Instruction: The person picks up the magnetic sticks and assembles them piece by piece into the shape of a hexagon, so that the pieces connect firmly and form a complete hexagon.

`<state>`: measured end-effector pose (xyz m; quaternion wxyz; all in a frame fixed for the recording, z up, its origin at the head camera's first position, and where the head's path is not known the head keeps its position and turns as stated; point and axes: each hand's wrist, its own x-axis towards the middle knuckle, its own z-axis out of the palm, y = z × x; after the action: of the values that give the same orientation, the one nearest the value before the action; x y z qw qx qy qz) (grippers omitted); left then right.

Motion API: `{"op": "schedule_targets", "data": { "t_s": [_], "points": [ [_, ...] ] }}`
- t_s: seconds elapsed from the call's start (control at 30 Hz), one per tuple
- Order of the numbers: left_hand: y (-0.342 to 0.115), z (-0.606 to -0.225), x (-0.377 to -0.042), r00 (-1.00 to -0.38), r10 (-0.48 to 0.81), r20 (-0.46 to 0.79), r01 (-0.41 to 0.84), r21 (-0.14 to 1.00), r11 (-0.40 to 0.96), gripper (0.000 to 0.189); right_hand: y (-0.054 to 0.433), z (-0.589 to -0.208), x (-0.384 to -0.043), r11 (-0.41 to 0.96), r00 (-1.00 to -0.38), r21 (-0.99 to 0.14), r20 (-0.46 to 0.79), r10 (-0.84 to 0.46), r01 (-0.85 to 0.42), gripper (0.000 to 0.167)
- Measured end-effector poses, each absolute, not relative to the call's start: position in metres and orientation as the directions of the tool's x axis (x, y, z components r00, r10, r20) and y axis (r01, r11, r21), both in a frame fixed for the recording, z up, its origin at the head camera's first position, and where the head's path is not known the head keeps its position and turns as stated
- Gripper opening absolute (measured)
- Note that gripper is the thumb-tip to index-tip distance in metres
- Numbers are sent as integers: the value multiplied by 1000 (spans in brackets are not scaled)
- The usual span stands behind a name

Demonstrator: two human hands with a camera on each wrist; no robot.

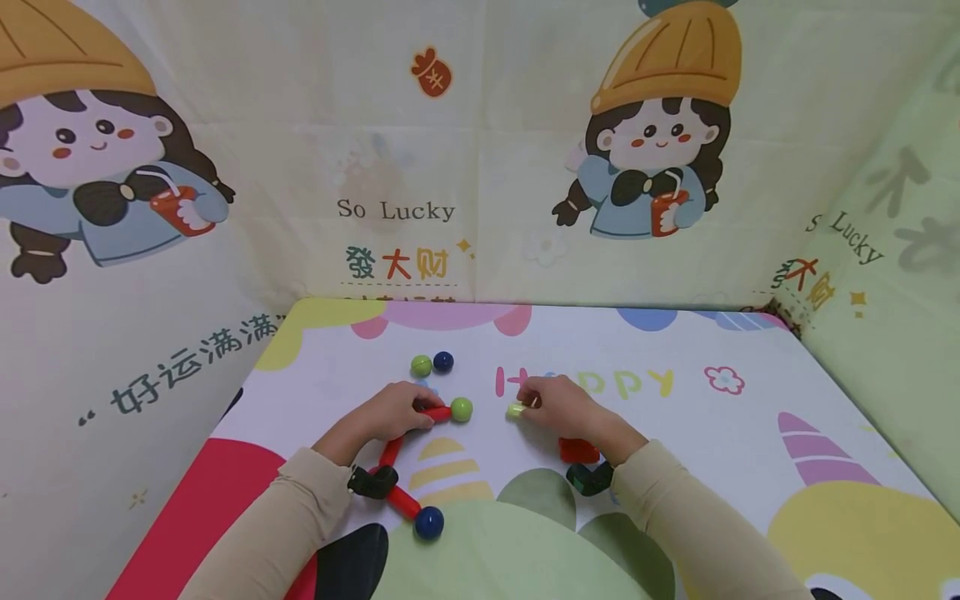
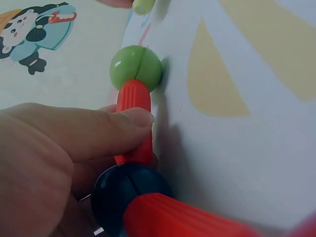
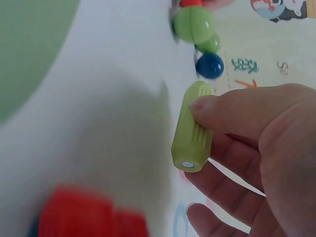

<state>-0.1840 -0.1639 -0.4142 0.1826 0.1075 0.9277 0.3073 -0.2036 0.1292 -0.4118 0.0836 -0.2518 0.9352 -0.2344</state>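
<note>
My left hand (image 1: pixel 392 410) pinches a red magnetic rod (image 2: pixel 133 98) between thumb and fingers. A light green ball (image 1: pixel 461 409) caps the rod's far end, and a dark blue ball (image 2: pixel 111 200) joins its near end to another red rod (image 2: pixel 177 217). This chain bends toward me and ends in a dark blue ball (image 1: pixel 429 523). Across a small gap, my right hand (image 1: pixel 562 408) pinches a light green magnetic rod (image 3: pixel 192 131) by its side. A metal tip shows at that rod's near end. The rod and the green ball are apart.
Behind the left hand, a green ball (image 1: pixel 422 365) and a dark blue ball (image 1: pixel 443 362) lie side by side. Red pieces (image 1: pixel 577 451) lie under the right wrist, partly hidden. The printed tabletop (image 1: pixel 652 358) meets a patterned cloth backdrop (image 1: pixel 525 167).
</note>
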Motion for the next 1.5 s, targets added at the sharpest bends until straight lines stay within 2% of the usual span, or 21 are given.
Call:
{"op": "schedule_targets", "data": {
  "t_s": [0.23, 0.47, 0.8, 1.2, 1.5],
  "points": [
    [-167, -413, -184, -903, 351, -250, 132, 615, 777, 27, 109, -411, -207, 719, -825, -479, 21, -565, -504, 11],
    [-167, -412, -183, -896, 360, -260, 128, 624, 770, 27, 95, -416, -206, 737, -846, -498, -14, -533, -456, 14],
    [-165, -410, -181, -895, 348, -280, 104, 626, 773, 26, 80, -418, -206, 736, -835, -516, -71, -546, -438, 17],
    [-165, -412, -180, -895, 331, -298, 77, 629, 773, 26, 76, -419, -205, 730, -824, -504, -59, -563, -462, 16],
    [-171, -411, -180, -914, 315, -255, 109, 593, 797, 20, 75, -419, -206, 747, -839, -514, -91, -537, -422, 18]
  ]
}}
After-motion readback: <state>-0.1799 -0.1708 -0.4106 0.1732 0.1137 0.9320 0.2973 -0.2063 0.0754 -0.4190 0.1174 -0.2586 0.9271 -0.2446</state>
